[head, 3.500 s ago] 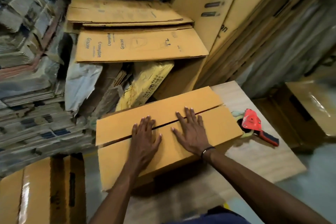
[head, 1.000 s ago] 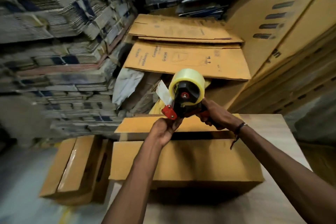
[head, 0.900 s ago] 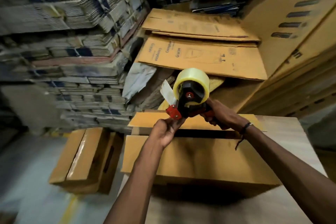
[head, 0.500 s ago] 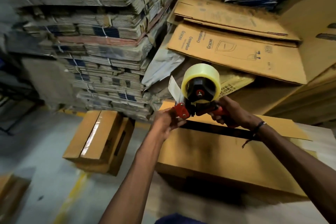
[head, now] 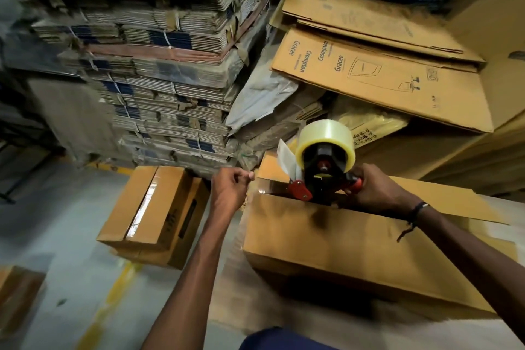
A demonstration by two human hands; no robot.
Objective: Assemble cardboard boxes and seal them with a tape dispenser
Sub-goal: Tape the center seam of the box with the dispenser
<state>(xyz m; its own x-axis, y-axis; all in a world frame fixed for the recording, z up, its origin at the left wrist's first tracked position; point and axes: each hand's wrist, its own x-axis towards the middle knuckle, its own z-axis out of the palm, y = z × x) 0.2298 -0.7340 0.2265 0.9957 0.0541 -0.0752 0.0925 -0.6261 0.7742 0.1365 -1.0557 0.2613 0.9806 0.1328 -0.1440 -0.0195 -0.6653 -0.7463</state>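
Observation:
A long brown cardboard box [head: 341, 239] lies on the wooden table [head: 508, 207], its top flaps nearly closed with a dark seam between them. The red and black tape dispenser [head: 321, 173], carrying a roll of clear tape [head: 326, 136], sits on the seam near the box's left end. My right hand [head: 372, 187] grips its handle. My left hand [head: 230, 190] hovers just past the box's left end, thumb and forefinger pinching the free end of the clear tape [head: 265, 186], which stretches shiny from the dispenser.
A sealed box [head: 153, 213] lies on the grey floor to the left, and another box [head: 17, 293] shows at the bottom left corner. Tall bundles of flattened cartons [head: 159, 65] rise behind. Flat printed cartons [head: 377, 79] lean behind the table.
My left hand has moved left away from the dispenser, drawing tape out past the box's end. The dispenser has come down onto the seam. The view has swung left.

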